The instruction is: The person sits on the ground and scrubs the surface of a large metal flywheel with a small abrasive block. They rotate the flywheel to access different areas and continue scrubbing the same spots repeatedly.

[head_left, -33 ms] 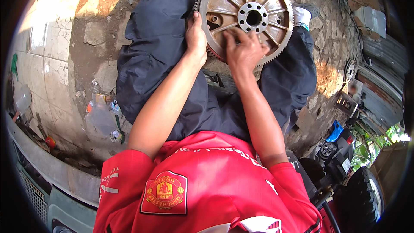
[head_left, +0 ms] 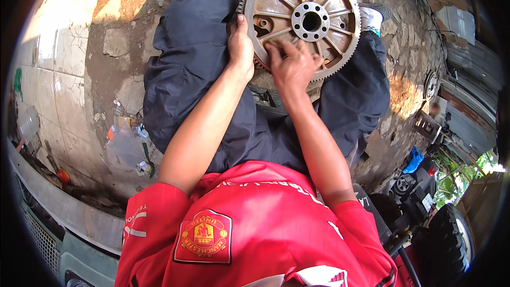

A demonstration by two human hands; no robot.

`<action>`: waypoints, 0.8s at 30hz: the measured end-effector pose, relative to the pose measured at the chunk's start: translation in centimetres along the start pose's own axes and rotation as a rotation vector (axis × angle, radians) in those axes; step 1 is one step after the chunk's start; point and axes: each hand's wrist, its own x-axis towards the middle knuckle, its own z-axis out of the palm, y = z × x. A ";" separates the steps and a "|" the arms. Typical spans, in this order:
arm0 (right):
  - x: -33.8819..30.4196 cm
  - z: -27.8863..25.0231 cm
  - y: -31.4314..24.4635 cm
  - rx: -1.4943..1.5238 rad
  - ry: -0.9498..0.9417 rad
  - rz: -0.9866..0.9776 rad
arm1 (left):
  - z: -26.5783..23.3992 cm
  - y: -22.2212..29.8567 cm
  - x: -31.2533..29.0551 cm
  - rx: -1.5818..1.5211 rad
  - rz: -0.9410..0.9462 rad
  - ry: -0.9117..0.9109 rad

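Toothed flywheel (head_left: 287, 8) was parked at the far end, between the legs of some dark trousers (head_left: 186, 74).
Left hand's (head_left: 241, 48) grip was half curled, holding the left rim; right hand's (head_left: 295, 66) was loosely bent over the near spokes, couldn't tell if it held anything.

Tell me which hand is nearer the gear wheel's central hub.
The right hand, just below the hub; the left hand is at the left edge of the gear wheel.
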 end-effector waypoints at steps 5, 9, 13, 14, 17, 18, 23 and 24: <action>0.4 0.2 0.4 0.001 0.072 0.106 | -0.6 0.0 0.1 0.013 0.003 -0.032; 0.5 0.7 0.1 0.035 0.021 -0.012 | -0.9 -0.4 1.4 0.012 -0.008 -0.018; 0.8 1.0 0.2 0.042 0.094 0.104 | -1.1 -1.0 2.2 0.032 0.048 -0.072; 0.4 1.2 -0.4 0.066 0.053 0.080 | -0.8 -0.9 2.4 0.022 0.063 -0.091; 0.4 0.5 -0.2 0.026 0.011 0.056 | -1.2 -0.4 1.5 0.005 -0.002 -0.057; 0.9 0.5 0.2 0.032 0.067 0.083 | -1.0 -0.2 1.3 0.023 -0.016 -0.039; -0.6 1.4 -0.9 0.064 -0.020 0.090 | -0.4 0.3 0.4 0.038 -0.038 0.009; 0.3 0.7 -0.6 0.041 0.032 0.041 | -0.5 0.2 0.8 0.033 -0.027 -0.002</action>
